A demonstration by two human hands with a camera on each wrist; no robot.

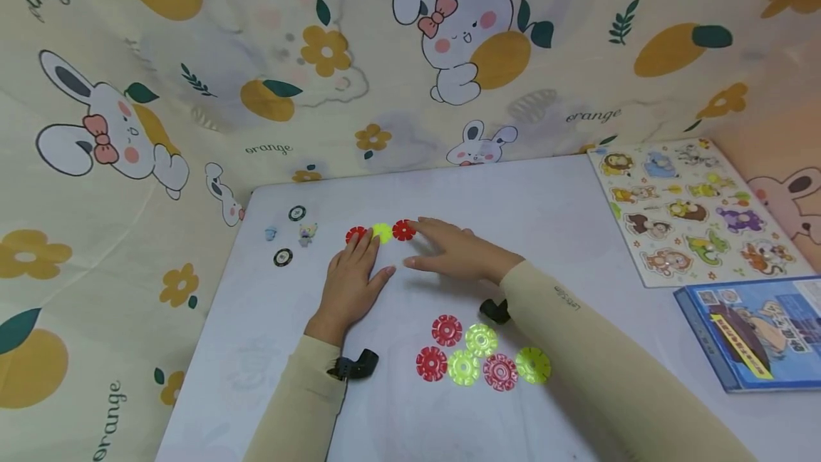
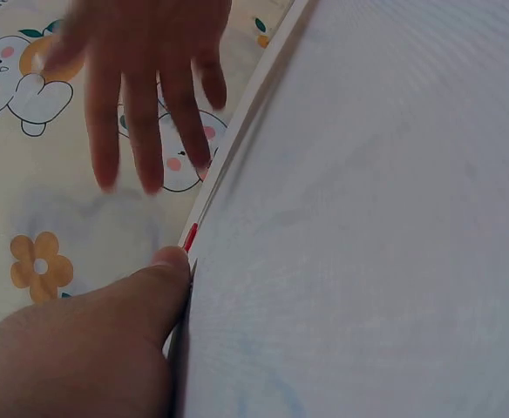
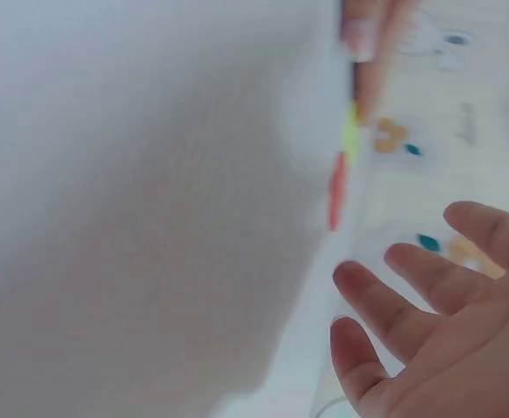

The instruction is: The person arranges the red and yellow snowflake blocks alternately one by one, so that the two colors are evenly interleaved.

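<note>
Three flat notched plastic discs lie in a row toward the back of the table: a red disc [image 1: 353, 234], a yellow-green disc [image 1: 383, 232] and another red disc [image 1: 403, 230]. My left hand [image 1: 349, 284] lies palm down with straight fingers, its fingertips over the left red disc and against the yellow-green one. At the row's right end, my right hand [image 1: 452, 252] is spread with fingers extended, fingertips beside the right red disc; whether they touch it I cannot tell. The right wrist view shows that hand's [image 3: 455, 322] palm holding nothing. Nearer me, several red discs [image 1: 432, 363] and yellow-green discs [image 1: 463, 367] lie grouped.
On the left are two black-and-white round chips [image 1: 283, 257], a small figurine [image 1: 308, 234] and a tiny blue piece [image 1: 271, 234]. An animal puzzle board [image 1: 656, 252] and a blue box [image 1: 698, 341] lie at the right. Patterned cloth [image 1: 359, 105] hangs behind the table.
</note>
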